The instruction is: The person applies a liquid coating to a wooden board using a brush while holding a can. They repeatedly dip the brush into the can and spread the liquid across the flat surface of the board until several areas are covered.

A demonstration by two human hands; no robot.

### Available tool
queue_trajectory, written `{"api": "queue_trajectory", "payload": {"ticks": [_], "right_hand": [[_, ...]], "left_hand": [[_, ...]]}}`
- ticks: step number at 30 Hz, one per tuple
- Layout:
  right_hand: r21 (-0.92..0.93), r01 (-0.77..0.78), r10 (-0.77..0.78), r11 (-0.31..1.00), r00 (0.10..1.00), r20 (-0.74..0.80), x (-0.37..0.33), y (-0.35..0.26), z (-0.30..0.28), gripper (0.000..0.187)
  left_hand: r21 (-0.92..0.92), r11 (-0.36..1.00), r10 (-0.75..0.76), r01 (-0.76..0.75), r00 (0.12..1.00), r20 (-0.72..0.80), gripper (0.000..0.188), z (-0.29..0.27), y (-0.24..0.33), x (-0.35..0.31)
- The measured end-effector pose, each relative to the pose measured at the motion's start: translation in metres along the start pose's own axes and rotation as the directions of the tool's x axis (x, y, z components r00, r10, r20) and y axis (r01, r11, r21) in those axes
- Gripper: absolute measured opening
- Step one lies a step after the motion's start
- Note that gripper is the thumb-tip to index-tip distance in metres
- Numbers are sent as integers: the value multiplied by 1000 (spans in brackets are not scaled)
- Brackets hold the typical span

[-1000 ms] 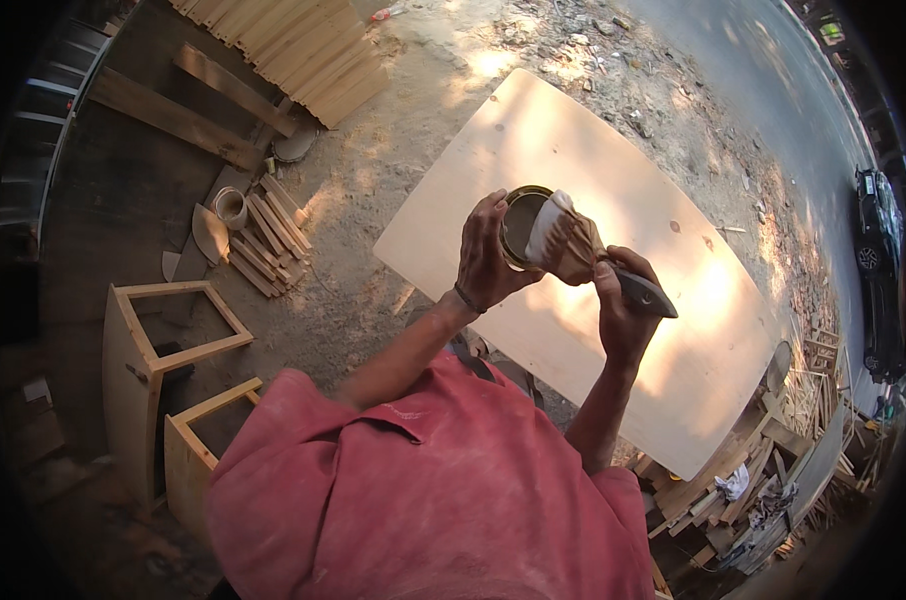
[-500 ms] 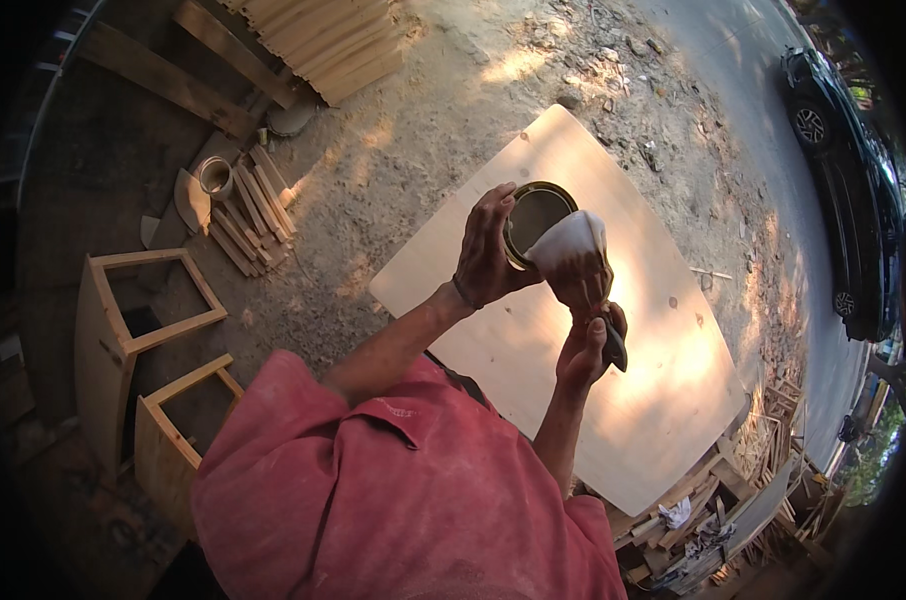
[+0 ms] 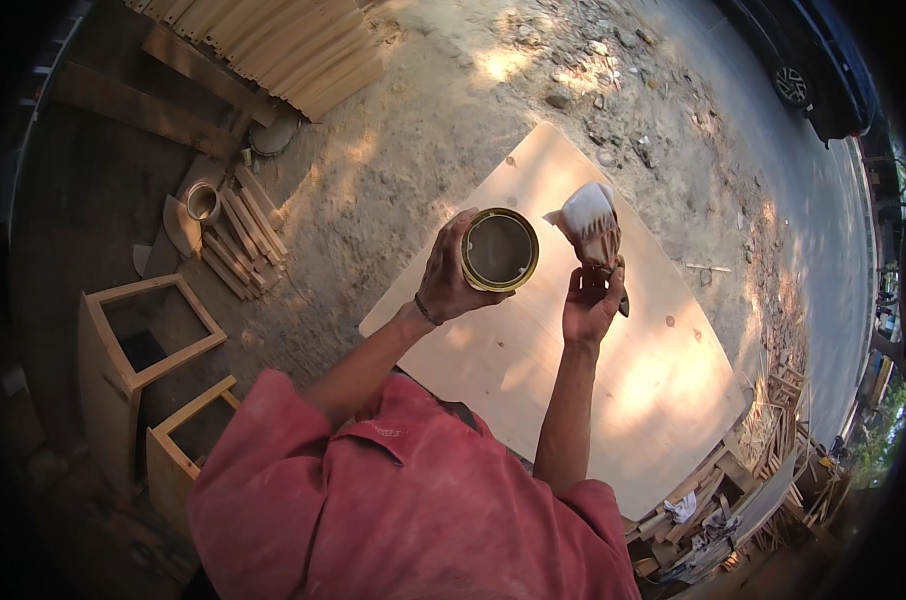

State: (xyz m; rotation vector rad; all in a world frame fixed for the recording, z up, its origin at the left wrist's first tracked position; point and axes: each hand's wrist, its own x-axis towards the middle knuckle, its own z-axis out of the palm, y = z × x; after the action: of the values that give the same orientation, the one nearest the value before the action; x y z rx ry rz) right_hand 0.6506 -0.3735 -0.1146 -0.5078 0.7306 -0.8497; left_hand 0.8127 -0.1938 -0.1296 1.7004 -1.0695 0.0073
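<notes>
My left hand (image 3: 451,270) grips a round metal tin (image 3: 499,249) from its left side; the tin is open and shows a dull brownish liquid inside. My right hand (image 3: 590,303) holds a paintbrush (image 3: 593,228) upright just right of the tin, its wide pale bristles pointing up and away, clear of the tin's rim. Both hands hover above a large pale plywood sheet (image 3: 613,390) that lies flat on the sandy ground.
Two open wooden box frames (image 3: 138,345) stand at the left. A bundle of short wooden sticks (image 3: 241,235) and a tape roll (image 3: 203,202) lie beyond them, with stacked slats (image 3: 273,40) at the top. A dark car (image 3: 813,70) is parked at the upper right; scrap wood (image 3: 763,450) lies lower right.
The brush has come out of the tin and now stands to its right, bristles up. The view has shifted, so tin and hands sit lower and more central.
</notes>
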Motion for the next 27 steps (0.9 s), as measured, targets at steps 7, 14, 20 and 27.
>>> {"api": "queue_trajectory", "payload": {"ticks": [7,14,20,27], "right_hand": [[-386,34,-65,922,996,-67,159,37,-31,37],[-589,106,-199,801,975,-96,162,0,-50,38],[-514,200,-233,834,973,1,170,15,-17,34],[-623,170,-200,764,980,22,226,77,36,37]], "left_hand": [[-106,977,-174,186,978,114,125,-25,-23,-9],[-5,963,-269,270,960,77,128,-43,-32,-17],[39,966,-258,257,966,25,124,-38,-44,-25],[-70,948,-306,311,949,71,123,-44,-32,-8]]}}
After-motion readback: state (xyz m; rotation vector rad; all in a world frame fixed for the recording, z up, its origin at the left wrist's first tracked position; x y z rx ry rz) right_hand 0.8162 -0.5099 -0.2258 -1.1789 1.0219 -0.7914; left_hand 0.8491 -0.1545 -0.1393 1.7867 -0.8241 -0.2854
